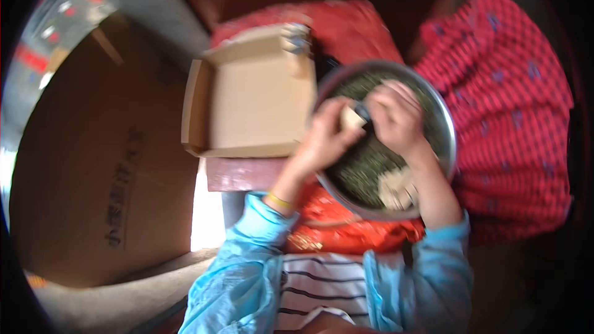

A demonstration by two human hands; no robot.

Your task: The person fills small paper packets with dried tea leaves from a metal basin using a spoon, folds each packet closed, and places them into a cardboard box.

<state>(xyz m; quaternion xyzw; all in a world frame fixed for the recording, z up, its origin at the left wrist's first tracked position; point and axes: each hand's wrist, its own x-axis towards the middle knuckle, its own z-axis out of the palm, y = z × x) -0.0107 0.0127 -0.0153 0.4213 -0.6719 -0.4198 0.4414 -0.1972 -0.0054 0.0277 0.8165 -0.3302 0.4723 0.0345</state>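
Both hands are over a round metal bowl point(453, 142) holding dry green leaf-like material point(359, 173). My left hand point(325, 133) is closed on a small cream-coloured piece point(351, 119), pinched between thumb and fingers. Against that piece sits a small dark bluish thing point(362, 111), too blurred to name. Just to the right, my right hand point(397, 114) is curled with its fingers together; what they hold is hidden. A pile of similar cream pieces point(396, 188) rests on the leaves beneath my right forearm.
Left of the bowl stands an open shallow cardboard box point(253, 102), with a few small blurred items point(297, 43) at its far right corner. Red plastic sheeting point(352, 21) lies underneath. A large carton point(93, 167) stands at left; red checked cloth point(501, 124) hangs at right.
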